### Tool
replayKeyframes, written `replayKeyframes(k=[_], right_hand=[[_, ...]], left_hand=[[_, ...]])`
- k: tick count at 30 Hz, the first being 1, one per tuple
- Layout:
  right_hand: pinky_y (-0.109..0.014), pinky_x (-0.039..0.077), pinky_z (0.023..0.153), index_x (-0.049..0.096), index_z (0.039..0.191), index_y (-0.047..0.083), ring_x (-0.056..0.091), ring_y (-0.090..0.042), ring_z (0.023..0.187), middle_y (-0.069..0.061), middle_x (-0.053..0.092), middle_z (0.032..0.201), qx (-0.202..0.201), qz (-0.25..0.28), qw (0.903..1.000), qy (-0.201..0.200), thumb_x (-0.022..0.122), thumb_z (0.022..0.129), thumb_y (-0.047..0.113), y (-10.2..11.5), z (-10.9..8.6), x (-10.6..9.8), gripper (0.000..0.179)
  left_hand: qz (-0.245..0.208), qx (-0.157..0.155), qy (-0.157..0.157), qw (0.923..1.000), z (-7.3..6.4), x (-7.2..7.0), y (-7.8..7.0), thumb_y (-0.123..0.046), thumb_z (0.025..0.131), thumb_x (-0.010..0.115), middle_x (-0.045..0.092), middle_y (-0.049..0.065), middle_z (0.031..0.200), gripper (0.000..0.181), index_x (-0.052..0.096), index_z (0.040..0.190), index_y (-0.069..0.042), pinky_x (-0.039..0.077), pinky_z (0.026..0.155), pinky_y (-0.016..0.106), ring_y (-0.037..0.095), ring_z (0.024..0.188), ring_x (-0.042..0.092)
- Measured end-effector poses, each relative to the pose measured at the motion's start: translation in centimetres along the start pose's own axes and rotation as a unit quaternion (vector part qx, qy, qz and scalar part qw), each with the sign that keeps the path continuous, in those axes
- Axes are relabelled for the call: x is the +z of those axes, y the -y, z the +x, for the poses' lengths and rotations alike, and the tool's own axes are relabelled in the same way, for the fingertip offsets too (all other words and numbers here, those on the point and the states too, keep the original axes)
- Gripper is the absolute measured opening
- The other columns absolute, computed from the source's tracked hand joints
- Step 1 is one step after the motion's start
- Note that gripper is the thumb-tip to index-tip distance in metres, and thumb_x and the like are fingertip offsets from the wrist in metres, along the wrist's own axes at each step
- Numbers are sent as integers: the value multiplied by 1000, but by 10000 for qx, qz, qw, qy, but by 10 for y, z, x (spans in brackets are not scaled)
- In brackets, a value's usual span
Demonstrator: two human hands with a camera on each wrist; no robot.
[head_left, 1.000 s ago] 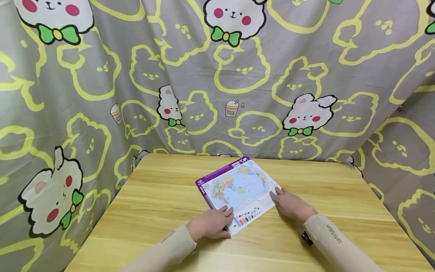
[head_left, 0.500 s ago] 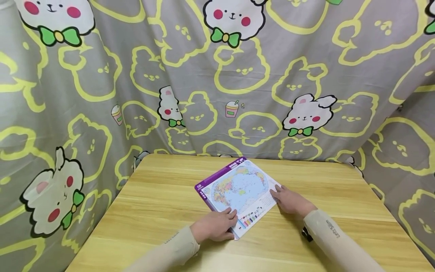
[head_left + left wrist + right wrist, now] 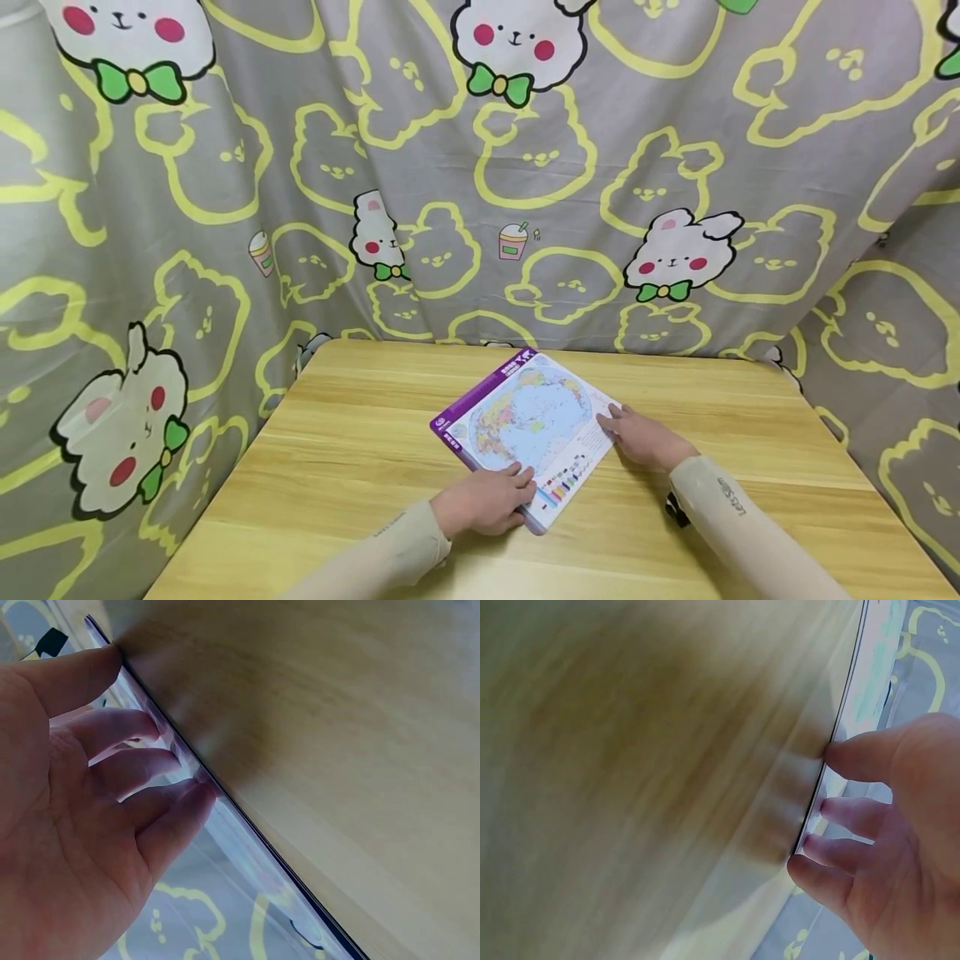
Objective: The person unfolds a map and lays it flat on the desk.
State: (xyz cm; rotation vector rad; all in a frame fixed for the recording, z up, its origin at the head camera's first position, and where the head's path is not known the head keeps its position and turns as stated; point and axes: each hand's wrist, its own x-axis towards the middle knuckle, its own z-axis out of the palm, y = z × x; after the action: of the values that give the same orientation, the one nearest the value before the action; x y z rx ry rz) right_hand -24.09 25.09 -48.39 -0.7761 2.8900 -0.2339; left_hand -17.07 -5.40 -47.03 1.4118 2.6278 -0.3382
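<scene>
A thin, glossy world map sheet [image 3: 534, 425] with a purple header band lies flat on the wooden table, turned at an angle. At its near-left edge, my left hand [image 3: 487, 500] rests with its fingers on the printed side. The left wrist view shows that hand's fingers [image 3: 176, 825] touching the glossy surface, the thumb at the rim. On the right edge of the map, my right hand [image 3: 647, 440] touches with its fingertips. Its thumb [image 3: 862, 754] meets the rim in the right wrist view, fingers loosely bent. Part of the map is hidden under the left hand.
The light wooden table [image 3: 337, 433] extends around the map on all sides. A grey curtain [image 3: 435, 175] with cartoon rabbits hangs behind the table and along both sides. A black strap [image 3: 677, 510] shows below the right wrist.
The map has turned counterclockwise on the table, its near corner swinging right and toward me. My left hand has moved right along with it; my right hand has barely shifted.
</scene>
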Motion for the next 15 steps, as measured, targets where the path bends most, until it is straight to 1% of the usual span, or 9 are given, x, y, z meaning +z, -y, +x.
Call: replayKeyframes(k=[4, 8, 15], right_hand=[[-60, 30, 103, 47, 137, -1, 32, -53, 127, -35, 35, 140, 144, 84, 9999, 45, 45, 97, 4, -1, 1, -1, 41], [-59, 31, 103, 49, 136, 0, 33, -52, 127, -34, 36, 140, 206, 79, 9997, 40, 46, 96, 4, -2, 3, -1, 40], [-60, 32, 101, 51, 134, 0, 35, -54, 124, -35, 38, 137, 143, 37, 9999, -27, 47, 95, 3, -5, 7, -2, 39]], left_hand=[[119, 28, -53, 9999, 1, 0, -2, -40, 96, 52, 41, 2, 146, 51, 45, 141, -17, 39, 103, 28, 20, 131, 40], [133, 31, -23, 9999, 2, -3, -4, -38, 96, 53, 41, 0, 146, 50, 45, 140, -18, 40, 102, 28, 19, 131, 40], [129, 65, 35, 9999, 5, -5, -6, -35, 96, 53, 41, 0, 146, 48, 46, 140, -19, 40, 102, 28, 18, 132, 40]])
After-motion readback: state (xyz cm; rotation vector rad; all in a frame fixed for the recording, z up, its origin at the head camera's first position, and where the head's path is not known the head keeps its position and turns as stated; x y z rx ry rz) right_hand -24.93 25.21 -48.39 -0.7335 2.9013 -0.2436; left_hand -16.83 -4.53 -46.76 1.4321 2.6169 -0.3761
